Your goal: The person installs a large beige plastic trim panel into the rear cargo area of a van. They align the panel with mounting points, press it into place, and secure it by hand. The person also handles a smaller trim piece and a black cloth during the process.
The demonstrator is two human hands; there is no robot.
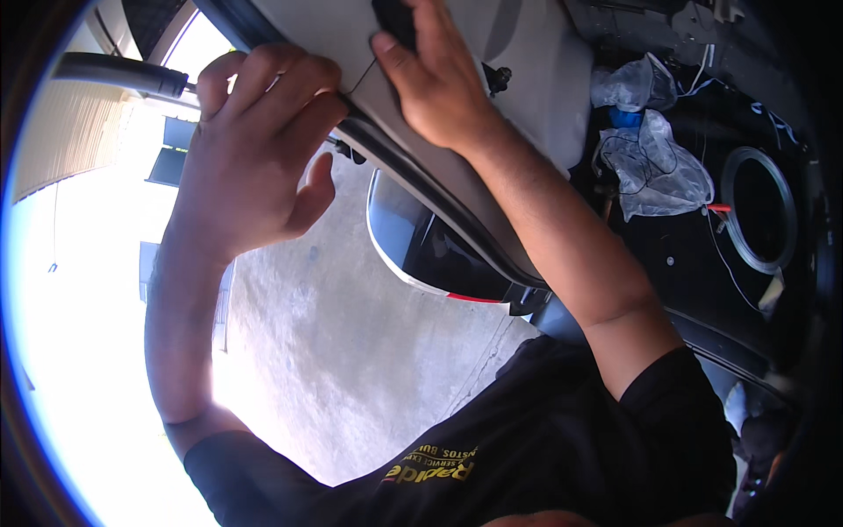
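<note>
My left hand (263, 140) is raised at the edge of a vehicle's door opening, its fingers curled over the black rubber door seal (430, 202) and its thumb standing apart. To the right, my right hand (439, 88) lies with stretched fingers against the grey trim panel (544, 88). A dark shape (394, 19) shows between that thumb and the fingers; whether it is an object or an opening I cannot tell. A thin dark line (361, 78) runs across the panel between both hands. The upper fingers of my right hand leave the picture.
Clear plastic bags (654, 167) with thin wires lie in the dark interior at right, beside a pale ring (760, 209) and a red-tipped item (718, 208). A black-and-white vehicle part (439, 255) with a red strip hangs below the seal, over concrete floor (351, 351). A dark tube (123, 72) extends at upper left.
</note>
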